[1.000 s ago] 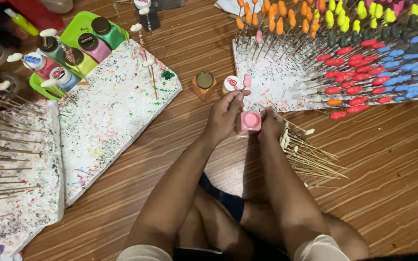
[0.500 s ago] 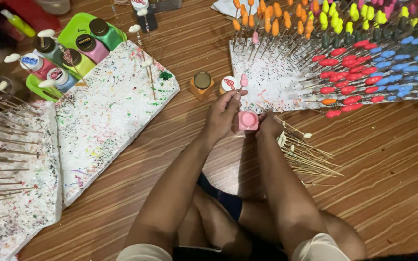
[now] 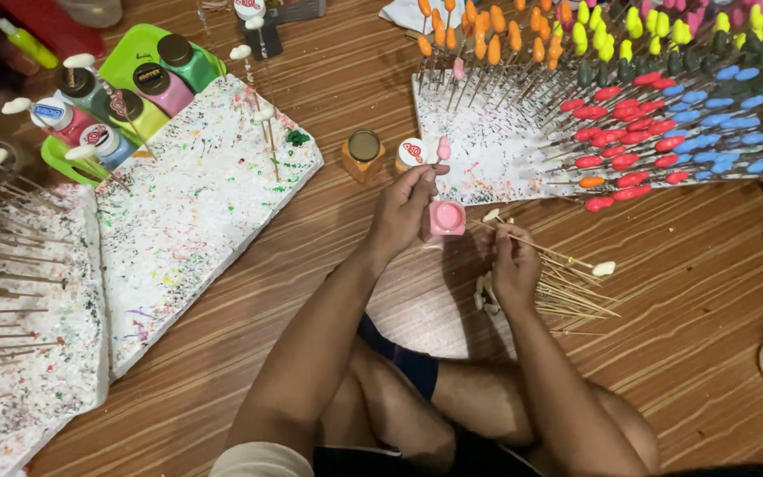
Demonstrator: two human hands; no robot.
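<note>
My left hand [image 3: 404,208] holds a thin stick whose pink-painted tip [image 3: 442,147] points up, just above an open pink paint jar [image 3: 446,217] on the wooden floor. My right hand [image 3: 514,265] rests on a loose pile of bare sticks [image 3: 567,296] and grips one stick with a white unpainted tip [image 3: 604,268] pointing right. Both hands are close to the pink jar, one on each side.
A paint-spattered white foam board [image 3: 487,150] at upper right holds several rows of sticks with orange, yellow, red and blue tips. An orange jar [image 3: 364,155] and a lid [image 3: 411,152] stand by it. Spattered boards [image 3: 196,212] and a green tray of paint bottles [image 3: 125,84] lie left.
My left hand lifted a pink-tipped stick up off the pink jar. My right hand moved right onto the stick pile and took a white-tipped stick.
</note>
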